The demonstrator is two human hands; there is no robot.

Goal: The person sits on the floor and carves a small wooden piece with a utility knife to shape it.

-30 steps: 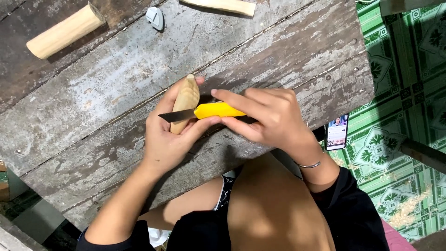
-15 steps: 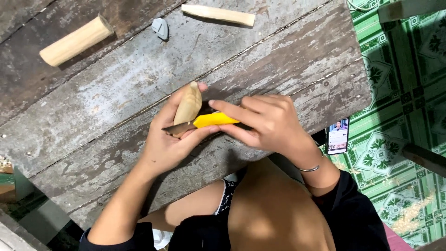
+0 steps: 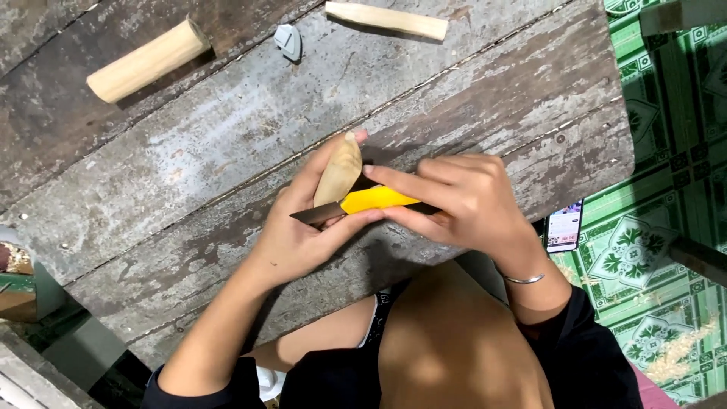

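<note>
My left hand (image 3: 303, 235) grips a small pale carved wood piece (image 3: 339, 173), its tip pointing away from me over the weathered grey wooden table (image 3: 189, 174). My right hand (image 3: 462, 201) holds a utility knife with a yellow handle (image 3: 375, 200). Its dark blade (image 3: 316, 215) lies across the lower end of the wood piece, against my left thumb. Both hands work close together near the table's front edge.
A round pale wooden dowel (image 3: 145, 62) lies at the far left, a slim squared wood stick (image 3: 386, 20) at the far middle, a small grey plastic piece (image 3: 288, 41) between them. A phone (image 3: 563, 226) lies on the green patterned floor (image 3: 666, 189), with wood shavings nearby.
The blade has slid down toward the lower end of the wood piece, and both hands have shifted slightly nearer to me on the table.
</note>
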